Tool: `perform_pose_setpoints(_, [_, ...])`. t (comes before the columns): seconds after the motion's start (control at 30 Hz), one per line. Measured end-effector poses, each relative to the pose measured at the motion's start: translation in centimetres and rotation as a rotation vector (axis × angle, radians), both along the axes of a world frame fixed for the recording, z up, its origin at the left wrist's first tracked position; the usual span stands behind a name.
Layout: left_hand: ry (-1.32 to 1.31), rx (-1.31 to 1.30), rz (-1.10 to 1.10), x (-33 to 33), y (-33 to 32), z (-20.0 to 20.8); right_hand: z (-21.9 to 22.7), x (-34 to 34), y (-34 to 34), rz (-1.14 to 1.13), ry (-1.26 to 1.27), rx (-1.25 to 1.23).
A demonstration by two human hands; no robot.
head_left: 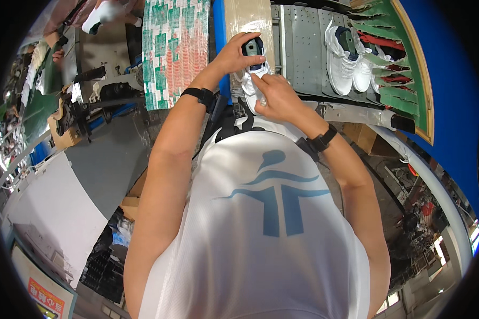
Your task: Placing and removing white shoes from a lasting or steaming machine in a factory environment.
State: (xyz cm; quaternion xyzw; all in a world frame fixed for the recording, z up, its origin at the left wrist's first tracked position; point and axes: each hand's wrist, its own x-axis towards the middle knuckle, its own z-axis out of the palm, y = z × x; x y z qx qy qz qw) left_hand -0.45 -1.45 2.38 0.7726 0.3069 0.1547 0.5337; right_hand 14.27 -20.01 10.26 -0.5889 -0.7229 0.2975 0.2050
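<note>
A white lace-up sneaker (254, 99) with a dark lining lies on the plastic-wrapped ledge in front of me, toe toward my body. Inside its opening shows a dark green piece with a round hole. My left hand (238, 55) grips the collar, thumb on the near side of the opening and fingers around the far end. Across the lacing, my right hand (280, 97) holds the front of the sneaker between index finger and thumb. Whether a lace is pinched there is too small to tell.
Right of the ledge, a grey slatted conveyor (303, 50) carries several white sneakers (341, 69). They stand by torn green and red curtain strips (391, 69) in a wooden frame. A green, white and red patterned panel (175, 53) is on the left. Another person (72, 16) is at far left.
</note>
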Motion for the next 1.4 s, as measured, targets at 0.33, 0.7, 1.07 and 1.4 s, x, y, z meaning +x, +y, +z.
perform_pose_setpoints(0.33, [0.014,-0.003,0.018,-0.4,0.0,0.5,2.5,1.7,-4.3,-0.088,0.223,-0.158])
perform_pose_setpoints(0.7, [-0.005,-0.065,0.022,-0.5,-0.1,-0.5,0.2,-1.1,-2.3,0.020,0.072,-0.035])
perform_pose_setpoints(1.07, [-0.256,-0.958,0.448,-8.2,-1.4,-1.0,-0.1,2.8,-5.1,-0.529,0.413,-0.177])
perform_pose_setpoints(1.4, [0.134,-0.488,0.569,-9.5,3.0,-0.4,-3.7,4.4,-10.9,-0.711,0.409,-0.380])
